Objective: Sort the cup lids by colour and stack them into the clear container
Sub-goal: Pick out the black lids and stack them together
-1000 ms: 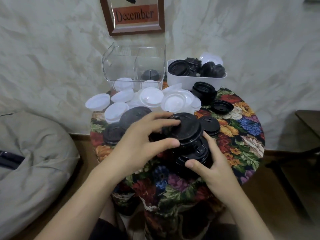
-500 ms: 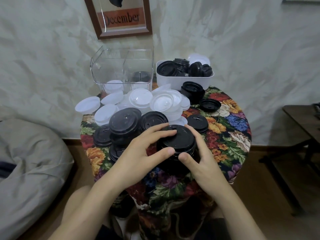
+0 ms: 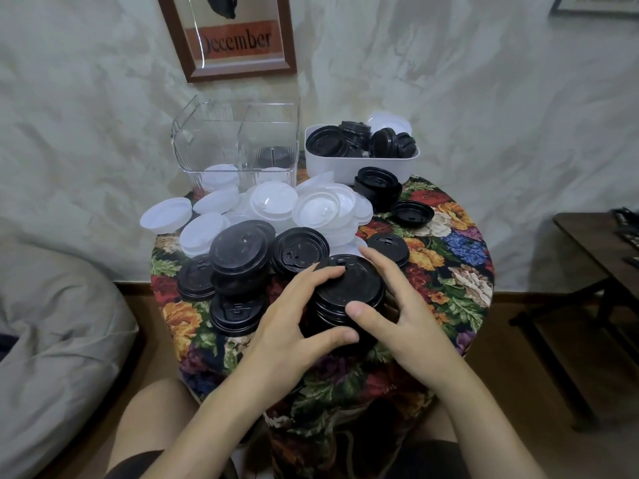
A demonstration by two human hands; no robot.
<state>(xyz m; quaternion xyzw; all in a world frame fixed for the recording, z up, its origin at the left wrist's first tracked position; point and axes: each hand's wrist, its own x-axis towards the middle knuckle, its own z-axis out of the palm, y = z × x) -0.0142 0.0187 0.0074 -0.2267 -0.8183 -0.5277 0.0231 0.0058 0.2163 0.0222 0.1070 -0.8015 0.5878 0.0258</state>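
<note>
A stack of black lids [image 3: 349,295] stands at the near middle of the round table. My left hand [image 3: 294,316] grips it from the left, fingers over the top lid and thumb at the base. My right hand [image 3: 397,305] cups its right side, thumb on the front rim. More black lids [image 3: 242,257] lie loose to the left. White lids [image 3: 311,209] are piled behind them. The clear container [image 3: 235,143] stands at the back left with a few white lids and a black one showing in it.
A white tub [image 3: 359,164] at the back right holds several black lids. A short black stack [image 3: 377,188] and single black lids [image 3: 411,212] lie in front of it. The floral tablecloth [image 3: 449,264] covers the table. A grey beanbag [image 3: 52,333] sits left, a dark side table [image 3: 601,243] right.
The black stack was crooked a second ago; both hands closed round it and it now stands straight. My view has tipped downward, so everything sits higher in the frame.
</note>
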